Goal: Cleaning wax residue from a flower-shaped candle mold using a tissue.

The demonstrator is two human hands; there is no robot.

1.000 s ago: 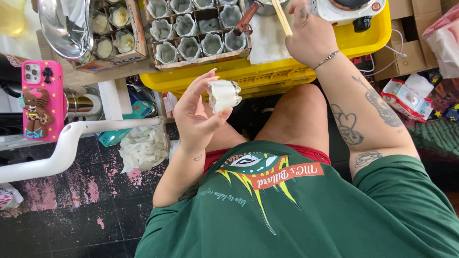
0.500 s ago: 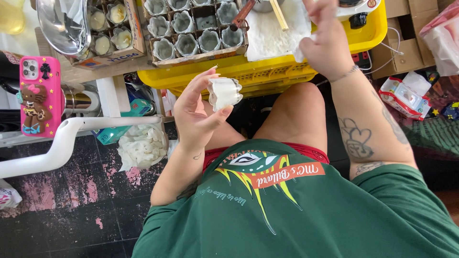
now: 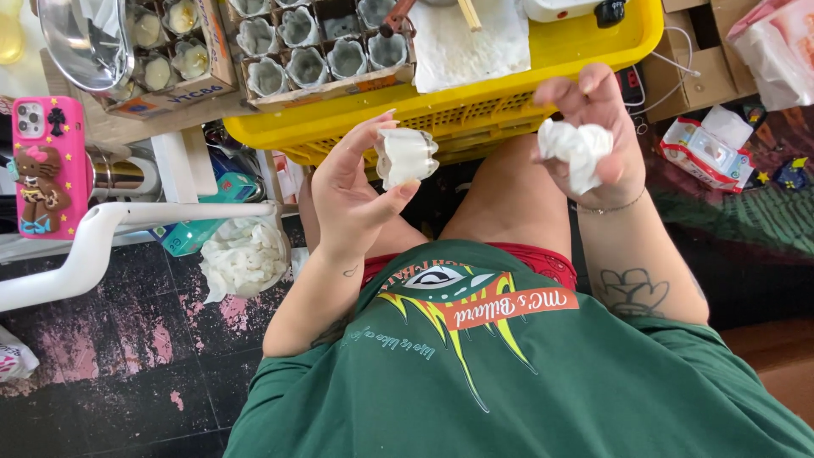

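Observation:
My left hand (image 3: 354,191) holds a small white fluted cup (image 3: 405,156) by its side, raised in front of the yellow crate (image 3: 509,93). My right hand (image 3: 593,127) is closed around a crumpled white tissue (image 3: 577,148), held over my right knee. On the crate lie a flat white paper towel (image 3: 471,42) and a cardboard tray (image 3: 326,55) filled with several similar fluted cups. The two hands are apart, roughly at the same height.
A second cardboard box of cups (image 3: 174,42) and a metal bowl (image 3: 80,38) sit at the upper left. A pink phone (image 3: 47,165) stands on a holder. A bag of used tissues (image 3: 246,254) rests on the floor. A tissue pack (image 3: 708,153) lies right.
My right hand came down off the crate, bringing a crumpled tissue toward my knee. The left hand kept the cup in about the same place.

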